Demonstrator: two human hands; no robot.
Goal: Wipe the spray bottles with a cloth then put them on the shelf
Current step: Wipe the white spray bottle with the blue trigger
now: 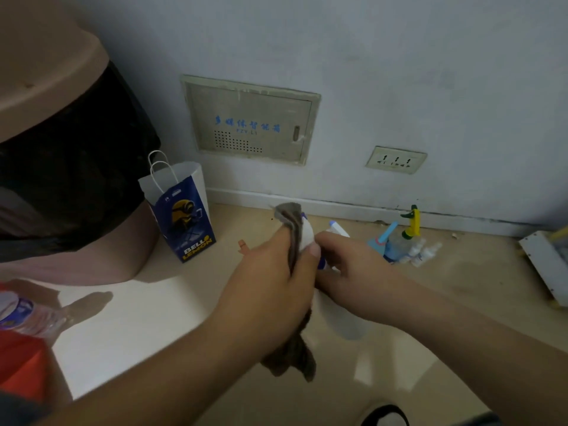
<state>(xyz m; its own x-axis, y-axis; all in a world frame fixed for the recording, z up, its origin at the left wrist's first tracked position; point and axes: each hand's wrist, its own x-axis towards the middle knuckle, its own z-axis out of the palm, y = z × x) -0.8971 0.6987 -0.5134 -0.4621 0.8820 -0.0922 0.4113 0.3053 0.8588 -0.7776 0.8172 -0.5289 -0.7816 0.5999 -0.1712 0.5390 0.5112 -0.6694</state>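
Bin (pixel 61 155) and paper bag (pixel 181 216) at left; spare bottles (pixel 405 241) on floor by wall, right. Between them, white bottle (pixel 344 318) held over floor: right hand (pixel 353 265) fingers curled round its neck, left hand (pixel 270 284) fingers clamped on cloth (pixel 292 222), pressed against its head.

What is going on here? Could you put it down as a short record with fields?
activity: a person wipes a white spray bottle with a grey-brown cloth
left hand: grips the cloth and presses it against the bottle's top
right hand: holds the bottle lower down
waiting: a cluster of spray bottles stands on the floor by the wall
nearby: paper bag, bin with black liner, wall socket
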